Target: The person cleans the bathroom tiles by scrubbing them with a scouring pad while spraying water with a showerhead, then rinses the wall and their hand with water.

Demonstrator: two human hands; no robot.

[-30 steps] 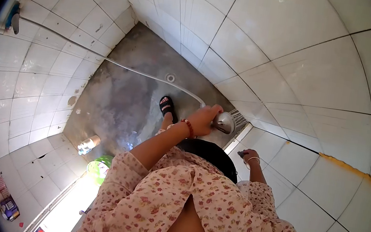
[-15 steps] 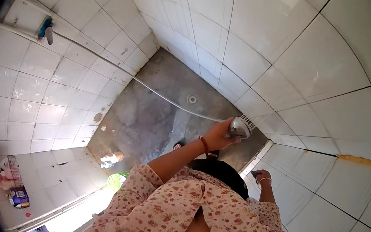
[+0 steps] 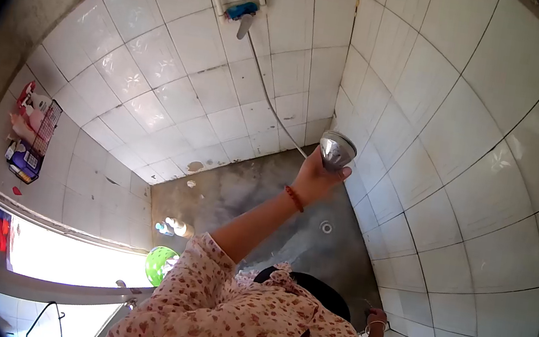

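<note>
My left hand (image 3: 316,179), with a red beaded bracelet at the wrist, is wrapped round a chrome shower head (image 3: 337,152). The shower head is lifted toward the far corner, its face turned away from me. A thin hose (image 3: 268,95) runs from behind the hand up to a wall tap (image 3: 242,14) with a grey lever and blue body. Low on the right, my right hand (image 3: 377,317) hangs beside my body with its fingers curled. Whatever it holds is too small and blurred to name.
White tiled walls (image 3: 424,115) enclose a wet grey floor (image 3: 247,179) with a round drain (image 3: 325,227). Bottles (image 3: 178,227) and a green basin (image 3: 159,265) stand on the left. A wire rack (image 3: 45,128) with toiletries hangs on the left wall.
The view has swung left. My left hand has raised the shower head toward the far corner; water jets seen before no longer show clearly. My right hand has dropped lower in view.
</note>
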